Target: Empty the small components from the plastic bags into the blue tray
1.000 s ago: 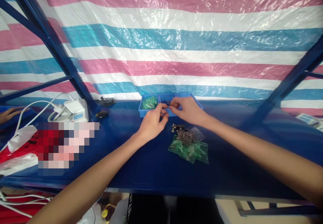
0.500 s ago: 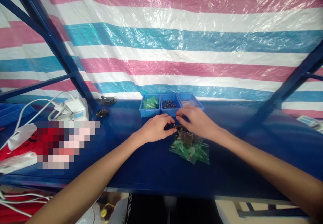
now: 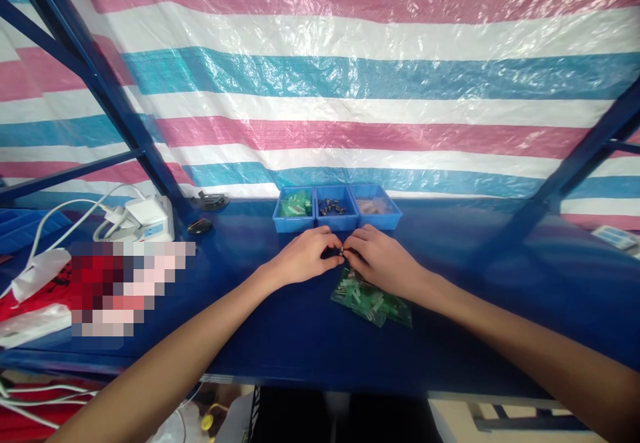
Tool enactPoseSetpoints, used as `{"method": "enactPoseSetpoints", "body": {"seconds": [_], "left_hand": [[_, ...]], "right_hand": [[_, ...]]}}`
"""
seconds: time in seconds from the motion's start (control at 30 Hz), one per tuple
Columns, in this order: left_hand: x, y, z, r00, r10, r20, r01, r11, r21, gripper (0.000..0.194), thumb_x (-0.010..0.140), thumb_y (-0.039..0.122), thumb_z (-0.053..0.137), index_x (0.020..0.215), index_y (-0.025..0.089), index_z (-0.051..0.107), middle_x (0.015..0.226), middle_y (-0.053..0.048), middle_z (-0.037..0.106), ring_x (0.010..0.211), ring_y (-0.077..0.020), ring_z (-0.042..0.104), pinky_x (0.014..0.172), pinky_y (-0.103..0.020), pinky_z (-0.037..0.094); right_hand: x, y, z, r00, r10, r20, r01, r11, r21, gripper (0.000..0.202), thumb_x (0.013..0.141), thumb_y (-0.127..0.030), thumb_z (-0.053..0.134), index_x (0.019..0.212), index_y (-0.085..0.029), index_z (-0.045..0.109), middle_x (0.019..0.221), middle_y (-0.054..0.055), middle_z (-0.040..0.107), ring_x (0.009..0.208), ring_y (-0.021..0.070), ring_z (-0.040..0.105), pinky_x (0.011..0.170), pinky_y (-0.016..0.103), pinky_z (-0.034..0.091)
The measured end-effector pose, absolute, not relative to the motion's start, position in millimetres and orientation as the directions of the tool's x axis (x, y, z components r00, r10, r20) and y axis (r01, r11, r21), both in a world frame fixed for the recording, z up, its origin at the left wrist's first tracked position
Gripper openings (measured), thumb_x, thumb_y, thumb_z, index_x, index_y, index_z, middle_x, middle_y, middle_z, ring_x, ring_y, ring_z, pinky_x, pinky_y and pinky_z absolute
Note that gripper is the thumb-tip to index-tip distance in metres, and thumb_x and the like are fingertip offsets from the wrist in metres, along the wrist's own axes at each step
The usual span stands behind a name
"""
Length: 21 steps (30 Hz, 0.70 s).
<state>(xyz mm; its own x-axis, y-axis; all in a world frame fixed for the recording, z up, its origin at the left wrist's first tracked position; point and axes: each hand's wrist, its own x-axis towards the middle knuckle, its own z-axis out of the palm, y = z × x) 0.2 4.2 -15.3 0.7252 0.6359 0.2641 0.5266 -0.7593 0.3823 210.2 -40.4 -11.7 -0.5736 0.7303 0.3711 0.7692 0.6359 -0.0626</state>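
Note:
My left hand (image 3: 307, 256) and my right hand (image 3: 383, 260) meet fingertip to fingertip above the blue tabletop. Pinched between them is a small metallic part (image 3: 342, 252), too tiny to make out its exact kind. Just below my right hand lies a clear plastic bag of green strips (image 3: 367, 302), partly covered by that hand. Behind both hands stand three joined blue bins: the left bin (image 3: 295, 225) holds green pieces, the middle bin (image 3: 336, 224) small dark metallic parts, and the right bin (image 3: 377, 222) pale, clear-looking pieces.
A black computer mouse (image 3: 201, 226) and a dark flat object (image 3: 213, 201) lie left of the bins. Farther left are a white power strip (image 3: 159, 228) with cables and a red cloth or bag (image 3: 55, 283). Blue frame posts (image 3: 117, 120) and a striped sheet (image 3: 350, 110) close the back.
My right hand has come down and left, away from the right bin, until its fingertips met those of my left hand. The small part now shows between them.

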Motion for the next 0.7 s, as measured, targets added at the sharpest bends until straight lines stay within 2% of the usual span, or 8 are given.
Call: {"method": "enactPoseSetpoints", "body": {"seconds": [0.23,0.37,0.7], "left_hand": [[-1.0,3.8,-13.1,0.726,0.63,0.275,0.527,-0.767,0.366,0.018,0.097,0.035,0.059,0.099,0.021,0.069,0.098,-0.004,0.064,0.086,-0.0192,0.063,0.076,-0.031,0.048],[-1.8,2.8,-10.4,0.729,0.627,0.274,0.526,-0.77,0.361,0.015,0.097,0.029,0.058,0.098,0.02,0.07,0.098,-0.005,0.065,0.087,-0.0191,0.064,0.075,-0.029,0.047],[-2.0,1.5,-8.6,0.704,0.641,0.306,0.542,-0.763,0.353,0.009,0.093,0.023,0.058,0.094,0.02,0.067,0.092,-0.003,0.065,0.081,-0.0171,0.062,0.071,-0.027,0.045]], "right_hand": [[210.3,-38.1,-11.7,-0.565,0.738,0.37,0.766,0.635,-0.096,0.024,0.102,-0.021,0.047,0.094,-0.017,0.069,0.088,0.009,0.068,0.086,0.0241,0.059,0.075,0.037,0.047],[209.9,-39.0,-10.2,-0.566,0.734,0.375,0.76,0.641,-0.107,0.022,0.101,-0.019,0.048,0.093,-0.018,0.068,0.087,0.009,0.068,0.085,0.0239,0.06,0.073,0.036,0.046],[211.0,-38.1,-11.0,-0.558,0.723,0.408,0.758,0.644,-0.106,0.022,0.101,-0.019,0.047,0.093,-0.016,0.067,0.088,0.009,0.068,0.087,0.0237,0.06,0.075,0.036,0.046]]}}
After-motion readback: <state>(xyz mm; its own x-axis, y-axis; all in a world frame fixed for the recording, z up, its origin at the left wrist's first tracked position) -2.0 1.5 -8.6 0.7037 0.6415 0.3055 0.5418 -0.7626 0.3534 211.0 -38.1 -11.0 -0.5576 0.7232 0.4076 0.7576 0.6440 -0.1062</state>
